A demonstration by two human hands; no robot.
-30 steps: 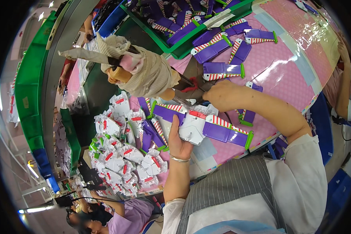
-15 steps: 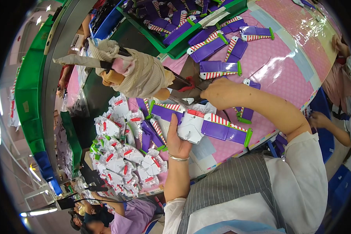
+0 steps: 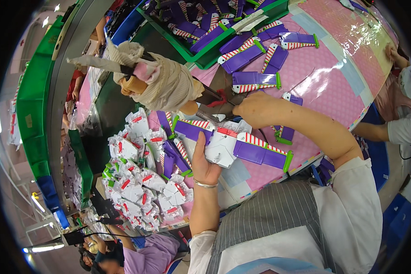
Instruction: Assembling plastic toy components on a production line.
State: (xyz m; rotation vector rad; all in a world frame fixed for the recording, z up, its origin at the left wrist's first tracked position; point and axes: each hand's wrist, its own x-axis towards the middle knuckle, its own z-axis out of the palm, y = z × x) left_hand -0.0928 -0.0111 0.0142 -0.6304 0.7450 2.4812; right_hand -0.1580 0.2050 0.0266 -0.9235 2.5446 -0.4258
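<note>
My left hand (image 3: 204, 168) is closed around the near left side of a white plastic toy body (image 3: 221, 149) with a red piece on top. Purple wings with red-and-white stripes and green tips extend from it: a right wing (image 3: 261, 151) and a left wing (image 3: 192, 129). My right hand (image 3: 255, 110) is curled into a fist just beyond the body; what it grips is hidden by its fingers. Left of this fist hangs a bulky cloth-wrapped bundle (image 3: 162, 86) with dark metal rods, whose ends come down near the body's far edge.
White bodies with red parts (image 3: 146, 192) lie heaped at the left. Loose purple wings (image 3: 255, 80) lie across the pink table mat (image 3: 324, 105), and more fill a green bin (image 3: 205, 58) at the back. Other people work at both sides, including one in a purple shirt (image 3: 153, 253).
The whole view has shifted slightly. Both my hands and the toy body keep nearly the same places. At the right edge, another person's arm has moved.
</note>
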